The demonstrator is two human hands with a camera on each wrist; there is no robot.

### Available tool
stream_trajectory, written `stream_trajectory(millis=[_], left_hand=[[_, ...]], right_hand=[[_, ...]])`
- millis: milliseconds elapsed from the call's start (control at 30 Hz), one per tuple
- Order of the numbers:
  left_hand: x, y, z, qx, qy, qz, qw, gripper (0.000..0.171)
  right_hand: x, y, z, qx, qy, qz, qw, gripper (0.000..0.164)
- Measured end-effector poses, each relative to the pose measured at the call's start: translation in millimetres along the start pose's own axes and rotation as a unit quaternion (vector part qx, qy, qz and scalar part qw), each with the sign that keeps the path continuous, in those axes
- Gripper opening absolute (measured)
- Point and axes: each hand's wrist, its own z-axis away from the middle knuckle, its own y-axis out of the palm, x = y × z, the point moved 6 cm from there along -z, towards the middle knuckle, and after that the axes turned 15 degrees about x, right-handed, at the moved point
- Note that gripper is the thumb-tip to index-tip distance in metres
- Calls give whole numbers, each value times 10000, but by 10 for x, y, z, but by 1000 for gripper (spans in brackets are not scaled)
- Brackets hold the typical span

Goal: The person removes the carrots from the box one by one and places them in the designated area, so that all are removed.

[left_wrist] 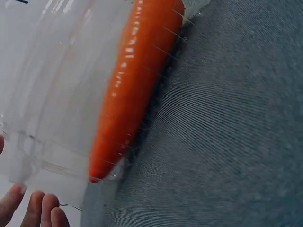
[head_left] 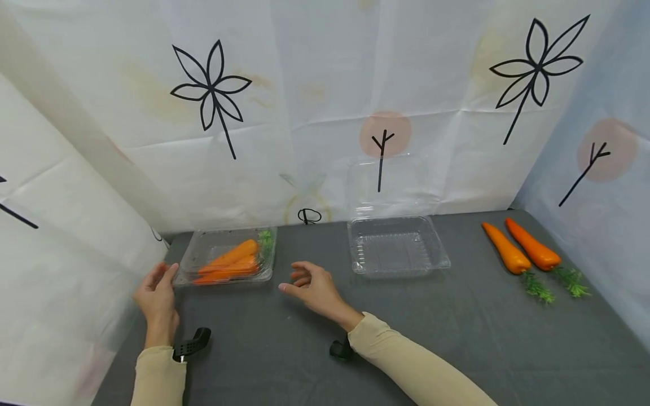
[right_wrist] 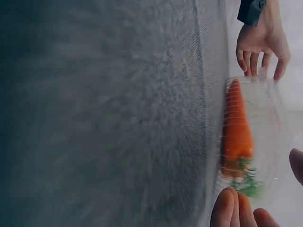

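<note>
The grey table carries a lidded box at far left, carrots inside, long axis running left to right between the hands. The left hand, nearer, is loosely spread at its left end, contact unclear; the right hand, relaxed, empty, hovers apart.

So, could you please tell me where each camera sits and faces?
Head: worn there, facing forward and down at the table; left hand and right hand show.
Left wrist: worn there, facing a clear container; left fingertips show.
Right wrist: worn there, facing that container; right fingertips and left hand show.
Wrist views share that container.
</note>
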Motion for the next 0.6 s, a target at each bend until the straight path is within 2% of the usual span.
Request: stream_trajectory(millis=[167, 300, 500, 600], left_hand=[[121, -8, -39, 220, -245, 621, 9975, 15], [187, -9, -48, 230, -334, 1146, 9926, 13], [249, -9, -59, 246, -293, 1116, 9930, 28], [259, -3, -66, 256, -266, 1076, 9935, 21]], right_hand=[[-41, 85, -175, -49, 168, -344, 9993, 64], [-42, 129, -269, -115, 208, -561, 9981, 65], [-25, 224, -336, -12, 102, -446, 9990, 53], [-9, 255, -338, 43, 26, -433, 9990, 46]])
